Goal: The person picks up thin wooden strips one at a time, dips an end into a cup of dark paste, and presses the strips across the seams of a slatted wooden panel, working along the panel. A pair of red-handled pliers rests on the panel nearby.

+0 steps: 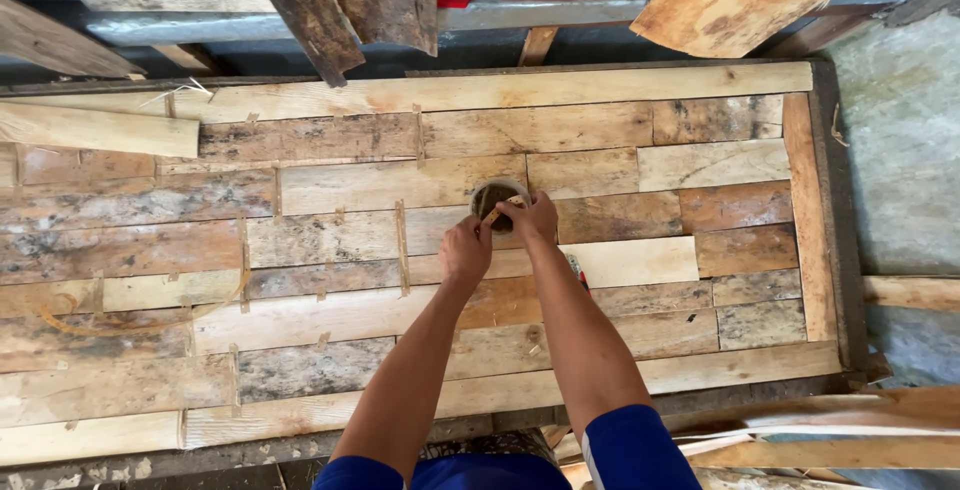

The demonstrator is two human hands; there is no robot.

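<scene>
Left hand (465,250) curled shut beside small round tin (497,198); right hand (532,218) pinching stick (492,214) over tin. Patchwork plank panel (640,165) underneath hands.

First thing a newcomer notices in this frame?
The big patchwork panel of mismatched wooden boards, pale and dark-stained, fills nearly the whole view. Near its middle, the left hand and right hand meet at a small round container, the right hand reaching into it with a thin stick-like tool. Loose rough planks lean in from the top edge.
</scene>
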